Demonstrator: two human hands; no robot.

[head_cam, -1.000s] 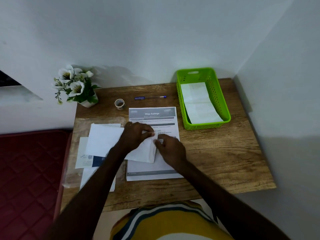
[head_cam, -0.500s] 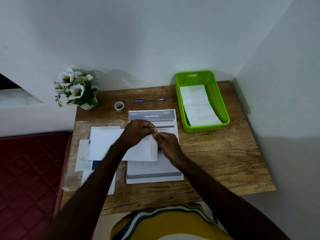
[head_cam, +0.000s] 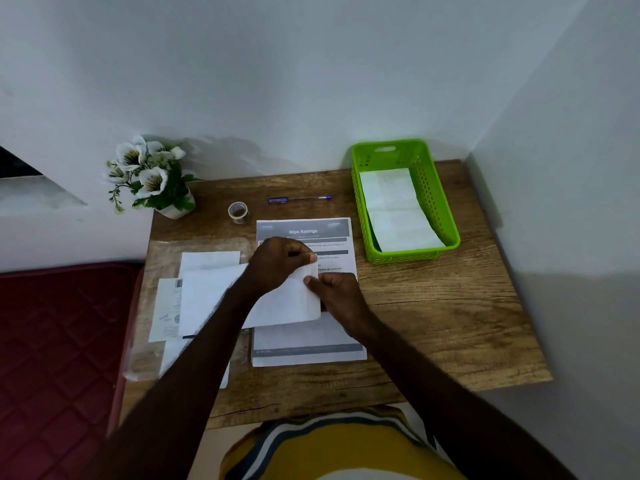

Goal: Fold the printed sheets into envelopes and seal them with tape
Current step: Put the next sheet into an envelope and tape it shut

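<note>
A white envelope (head_cam: pixel 287 306) is held just above the stack of printed sheets (head_cam: pixel 308 341) headed "Wipe Railings" at the middle of the wooden table (head_cam: pixel 433 317). My left hand (head_cam: pixel 280 261) pinches the envelope's upper right corner from above. My right hand (head_cam: pixel 336 292) pinches its right edge just below that corner. A small roll of clear tape (head_cam: pixel 238 212) stands behind the sheets, untouched. More white envelopes and papers (head_cam: pixel 204 292) lie overlapping to the left, partly hidden by my left forearm.
A green plastic basket (head_cam: pixel 436 202) at the back right holds folded white sheets. A blue pen (head_cam: pixel 299 199) lies near the wall. A pot of white flowers (head_cam: pixel 152 178) stands in the back left corner. Walls close the back and right; a red mattress (head_cam: pixel 55 358) lies left.
The envelope has been lifted at its right end off the printed sheets. Both hands rose and drew together at its upper right corner, where they now pinch it.
</note>
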